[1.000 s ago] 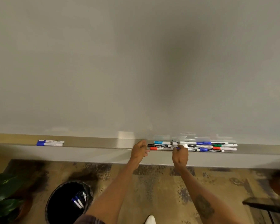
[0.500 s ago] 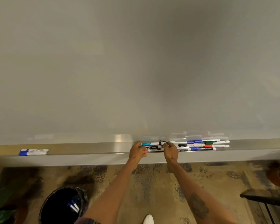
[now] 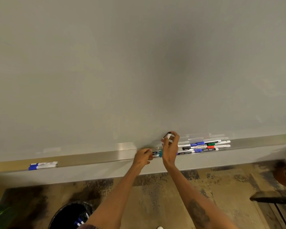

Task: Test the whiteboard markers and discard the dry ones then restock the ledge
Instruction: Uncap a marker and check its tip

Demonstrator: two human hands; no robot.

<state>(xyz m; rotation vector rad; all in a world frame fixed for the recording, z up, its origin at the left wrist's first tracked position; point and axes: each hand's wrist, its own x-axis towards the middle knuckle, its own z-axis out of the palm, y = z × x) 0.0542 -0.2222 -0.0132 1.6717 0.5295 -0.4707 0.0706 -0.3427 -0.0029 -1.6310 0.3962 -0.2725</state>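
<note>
Marker [image 3: 168, 136], white with a dark tip, is pinched upright in the curled fingers of the right hand [image 3: 170, 146], close to the whiteboard [image 3: 139, 63]. A black-labelled marker [image 3: 156, 153] on the ledge [image 3: 97, 158] is gripped by the curled left hand [image 3: 143, 157]. More markers [image 3: 205, 146] are piled just right of the fingers.

WHITEBOARD, SEEN FROM THE HEAD: A single wide-angle camera worn on the person's head faces forward and down, close enough that the whiteboard [image 3: 139, 63] fills the upper two-thirds of the frame. The ledge [image 3: 97, 157] crosses the lower third at a slant, its right end higher than its left. Below its front edge the view takes in patterned floor [image 3: 155, 195] and a black bin [image 3: 64, 215] at the bottom edge. Both forearms enter from below. The left hand [image 3: 143, 157] is at the ledge and the right hand [image 3: 170, 146], pinching a marker [image 3: 168, 136], is just right of centre.
</note>
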